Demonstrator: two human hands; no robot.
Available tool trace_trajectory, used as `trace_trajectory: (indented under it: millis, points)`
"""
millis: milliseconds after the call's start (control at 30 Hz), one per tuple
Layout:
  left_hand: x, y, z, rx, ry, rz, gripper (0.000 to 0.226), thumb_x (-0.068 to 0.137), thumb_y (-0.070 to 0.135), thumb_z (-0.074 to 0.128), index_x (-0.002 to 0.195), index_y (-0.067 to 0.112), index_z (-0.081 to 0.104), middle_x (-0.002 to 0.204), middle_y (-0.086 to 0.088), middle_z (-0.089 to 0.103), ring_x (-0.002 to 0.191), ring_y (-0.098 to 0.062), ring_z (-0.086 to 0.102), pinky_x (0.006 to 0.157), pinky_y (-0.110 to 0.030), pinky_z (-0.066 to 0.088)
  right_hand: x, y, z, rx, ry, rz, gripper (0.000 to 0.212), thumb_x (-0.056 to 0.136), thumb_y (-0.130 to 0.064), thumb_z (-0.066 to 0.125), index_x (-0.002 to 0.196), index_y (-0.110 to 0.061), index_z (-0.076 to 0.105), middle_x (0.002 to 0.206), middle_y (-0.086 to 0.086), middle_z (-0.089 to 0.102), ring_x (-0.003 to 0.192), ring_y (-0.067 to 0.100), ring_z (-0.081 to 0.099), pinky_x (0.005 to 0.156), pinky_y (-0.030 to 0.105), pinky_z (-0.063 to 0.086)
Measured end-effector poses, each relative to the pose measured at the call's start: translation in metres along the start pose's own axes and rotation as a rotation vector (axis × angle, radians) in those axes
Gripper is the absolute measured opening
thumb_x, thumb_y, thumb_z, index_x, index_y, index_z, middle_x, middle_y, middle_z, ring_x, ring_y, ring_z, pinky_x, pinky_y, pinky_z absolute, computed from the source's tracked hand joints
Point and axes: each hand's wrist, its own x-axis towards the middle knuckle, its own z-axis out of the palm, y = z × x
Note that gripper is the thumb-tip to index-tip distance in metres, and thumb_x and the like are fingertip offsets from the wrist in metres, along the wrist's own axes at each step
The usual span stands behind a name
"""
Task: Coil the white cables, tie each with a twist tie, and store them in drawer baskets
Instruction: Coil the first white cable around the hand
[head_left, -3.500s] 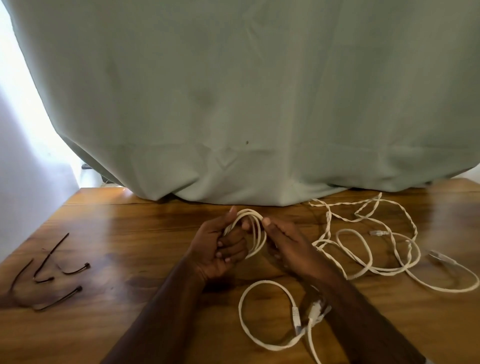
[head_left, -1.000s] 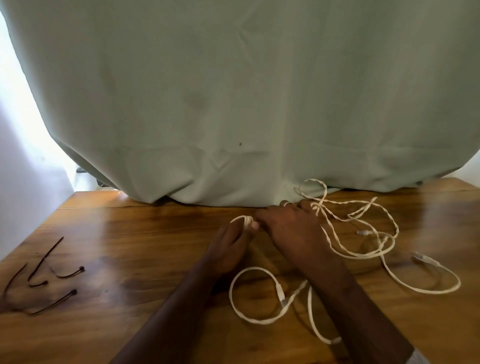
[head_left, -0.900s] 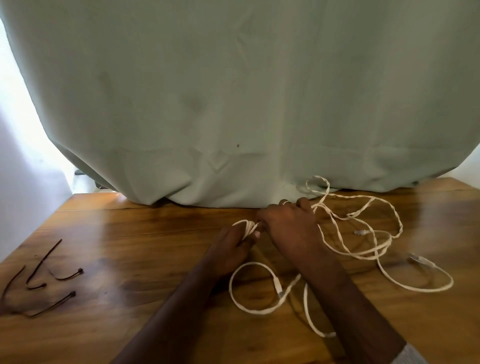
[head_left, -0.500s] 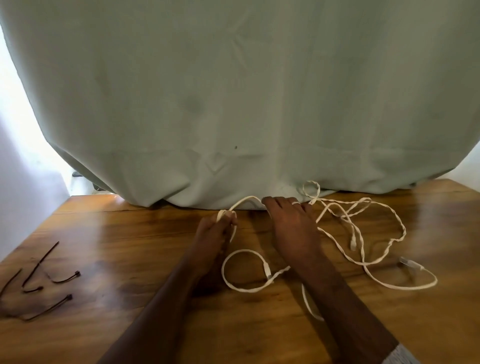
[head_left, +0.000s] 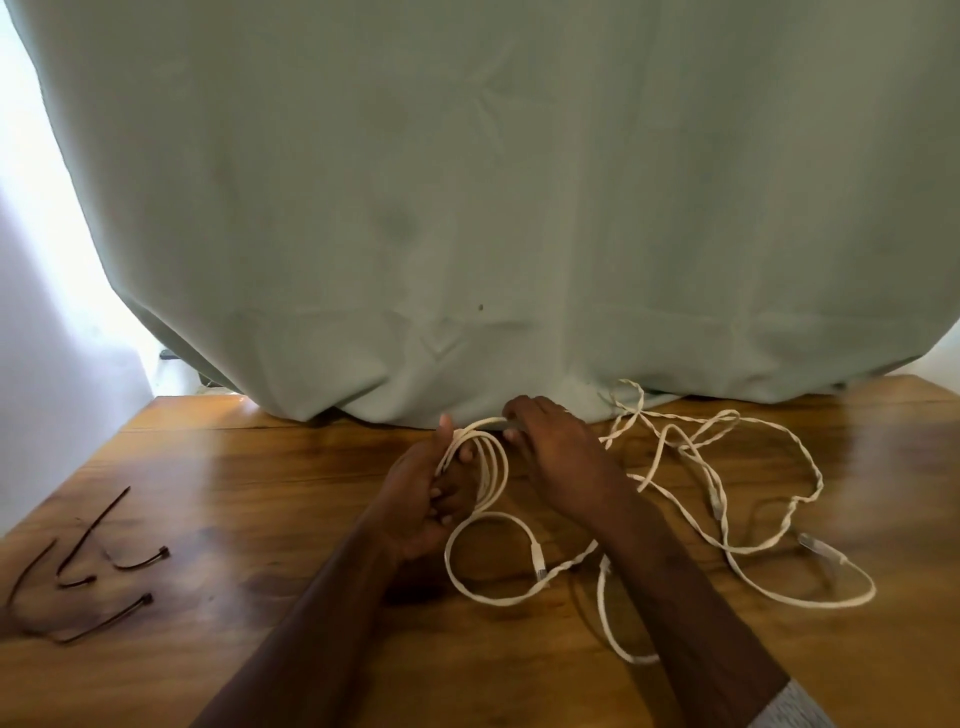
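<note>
- Your left hand curls its fingers around the coil, keeping the loops gathered.
- Your right hand pinches the cable above those fingers, apparently to lay another loop.

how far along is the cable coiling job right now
Early. Nothing looks finished: no tied coil or drawer basket is in view. In hand: the left hand holds a few loops of thin white cable, and the right hand pinches the top of the loop. Left: most of the loose white cable lies tangled on the wooden table, and the dark twist ties sit untouched at the left.
</note>
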Motion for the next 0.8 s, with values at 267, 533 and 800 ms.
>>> trace_trajectory:
  millis: [267, 533, 800]
  points:
    - [0.003, 0.001, 0.006, -0.049, 0.017, -0.052, 0.051, 0.094, 0.056, 0.038, 0.071, 0.012, 0.047, 0.041, 0.003, 0.027, 0.031, -0.008, 0.024, 0.033, -0.018, 0.02, -0.002, 0.005, 0.013, 0.22, 0.054, -0.092, 0.029, 0.106, -0.036, 0.035, 0.105, -0.018, 0.058, 0.096, -0.004, 0.059, 0.084, 0.008, 0.055, 0.072, 0.025, 0.044]
    - [0.003, -0.001, 0.006, -0.159, -0.204, -0.092, 0.047, 0.092, 0.055, 0.048, 0.07, 0.014, 0.054, 0.038, 0.007, 0.032, 0.03, -0.006, 0.022, 0.036, -0.023, 0.014, -0.001, 0.005, 0.011, 0.367, 0.079, -0.039, 0.017, 0.105, -0.028, 0.049, 0.094, -0.023, 0.06, 0.081, -0.011, 0.065, 0.073, 0.002, 0.061, 0.062, 0.015, 0.043]
    - [0.001, 0.014, -0.001, -0.383, -0.231, 0.174, 0.051, 0.102, 0.031, 0.037, 0.121, -0.008, 0.063, 0.049, 0.004, 0.029, 0.041, -0.007, 0.019, 0.043, -0.023, 0.022, -0.013, 0.006, 0.023, 0.031, -0.221, 0.045, 0.027, 0.104, -0.038, 0.044, 0.122, -0.025, 0.06, 0.113, 0.003, 0.07, 0.1, 0.02, 0.065, 0.086, 0.035, 0.052]
